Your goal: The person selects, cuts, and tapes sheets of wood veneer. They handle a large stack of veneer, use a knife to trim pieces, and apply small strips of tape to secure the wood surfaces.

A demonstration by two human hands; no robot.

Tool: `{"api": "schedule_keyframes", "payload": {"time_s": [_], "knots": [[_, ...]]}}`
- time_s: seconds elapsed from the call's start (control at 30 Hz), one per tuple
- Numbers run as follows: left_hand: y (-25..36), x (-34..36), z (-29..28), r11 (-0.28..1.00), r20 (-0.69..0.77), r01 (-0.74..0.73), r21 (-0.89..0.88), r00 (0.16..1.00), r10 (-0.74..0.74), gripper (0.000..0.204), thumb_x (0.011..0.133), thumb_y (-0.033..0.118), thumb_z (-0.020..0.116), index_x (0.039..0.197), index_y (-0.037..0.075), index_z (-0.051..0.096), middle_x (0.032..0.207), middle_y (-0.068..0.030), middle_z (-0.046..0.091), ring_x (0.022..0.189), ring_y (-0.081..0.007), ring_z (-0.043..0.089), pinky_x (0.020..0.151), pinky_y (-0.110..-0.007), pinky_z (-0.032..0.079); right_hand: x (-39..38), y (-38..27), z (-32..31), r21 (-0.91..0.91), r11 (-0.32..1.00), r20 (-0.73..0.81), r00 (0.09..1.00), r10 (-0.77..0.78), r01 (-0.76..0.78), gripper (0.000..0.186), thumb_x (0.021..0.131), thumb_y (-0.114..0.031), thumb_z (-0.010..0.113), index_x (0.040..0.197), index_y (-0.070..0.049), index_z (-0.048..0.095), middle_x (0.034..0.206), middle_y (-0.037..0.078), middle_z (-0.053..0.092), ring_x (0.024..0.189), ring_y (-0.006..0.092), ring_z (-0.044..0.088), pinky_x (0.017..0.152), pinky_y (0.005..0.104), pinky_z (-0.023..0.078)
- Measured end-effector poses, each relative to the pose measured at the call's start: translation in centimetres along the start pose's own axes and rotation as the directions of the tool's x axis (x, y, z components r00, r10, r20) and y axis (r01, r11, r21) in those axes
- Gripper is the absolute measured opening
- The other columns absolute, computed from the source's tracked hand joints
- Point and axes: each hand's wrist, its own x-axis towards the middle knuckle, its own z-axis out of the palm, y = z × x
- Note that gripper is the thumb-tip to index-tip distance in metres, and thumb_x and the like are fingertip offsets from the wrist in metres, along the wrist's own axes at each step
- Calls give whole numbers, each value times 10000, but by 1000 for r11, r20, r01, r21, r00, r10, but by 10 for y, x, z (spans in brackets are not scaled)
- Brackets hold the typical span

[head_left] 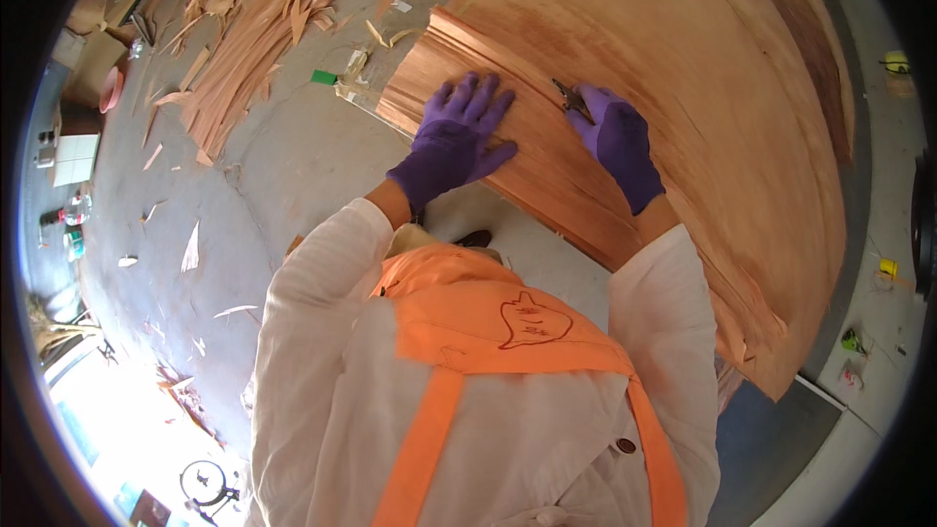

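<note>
Both my hands wear purple gloves. My left hand [457, 137] lies flat with fingers spread, pressing on a narrow stack of reddish wood veneer strips [566, 190] along the near edge of the pile. Between the thumb and fingers of my right hand [617, 139] is a small dark hand tool [570, 98], its tip pointing up and left. The hand covers most of it, so its exact kind does not show. Beneath the strips and beyond them spreads a large tan veneer sheet [722, 117] with wavy grain.
Torn veneer scraps [254, 20] heap on the grey floor [185, 234] at the far left, with loose slivers scattered nearer. A green piece [324, 77] lies by the pile's left corner. A pink basin [111, 90] and a clear bottle [78, 210] stand at the left edge.
</note>
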Motion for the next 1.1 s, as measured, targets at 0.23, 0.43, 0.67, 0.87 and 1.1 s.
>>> {"api": "schedule_keyframes", "payload": {"time_s": [0.23, 0.43, 0.67, 0.87, 1.1], "knots": [[-14, 6, 4, 998, -28, 24, -53, 999, -26, 406, 809, 243, 570, 1189, 104, 532, 1225, -56, 504, 1128, -246, 471, 899, -424, 393, 8, 3, 0, -19, 996, 41, 995, 88, -87, 264, 830, -272, 597, 999, -75, 559, 878, 166, 599, 835, 326, 582, 693, 415, 451], [-16, 3, 5, 998, -118, -32, 47, 992, 37, 421, 791, 271, 577, 1186, 129, 543, 1258, -99, 467, 1161, -281, 425, 953, -460, 341, 9, 4, -2, -7, 993, 39, 992, 121, -121, 271, 824, -262, 604, 1020, -81, 559, 890, 158, 609, 834, 327, 585, 694, 410, 454], [-23, 4, -2, 1000, -50, 11, -27, 999, -12, 429, 798, 308, 558, 1211, 195, 526, 1345, -180, 367, 1248, -382, 327, 1033, -530, 239, 14, 8, -3, 18, 987, 61, 985, 160, -161, 288, 820, -267, 608, 1041, -89, 558, 916, 158, 614, 842, 325, 587, 702, 404, 458], [-23, 5, -2, 999, -18, 30, -38, 999, -31, 474, 806, 328, 546, 1246, 160, 490, 1353, -169, 369, 1261, -372, 319, 1042, -520, 232, 19, 16, 5, -31, 982, 32, 982, 185, -184, 273, 820, -235, 611, 1046, -89, 563, 917, 165, 614, 848, 322, 588, 704, 390, 459], [-28, 2, 5, 995, -47, 60, -78, 997, -64, 578, 788, 346, 563, 1266, 42, 445, 1345, -161, 391, 1268, -353, 327, 1042, -494, 238, 2, -24, -23, 225, 971, -306, 940, 150, -82, 266, 813, -123, 605, 1060, -30, 577, 870, 163, 631, 783, 313, 616, 691, 349, 481]]}}
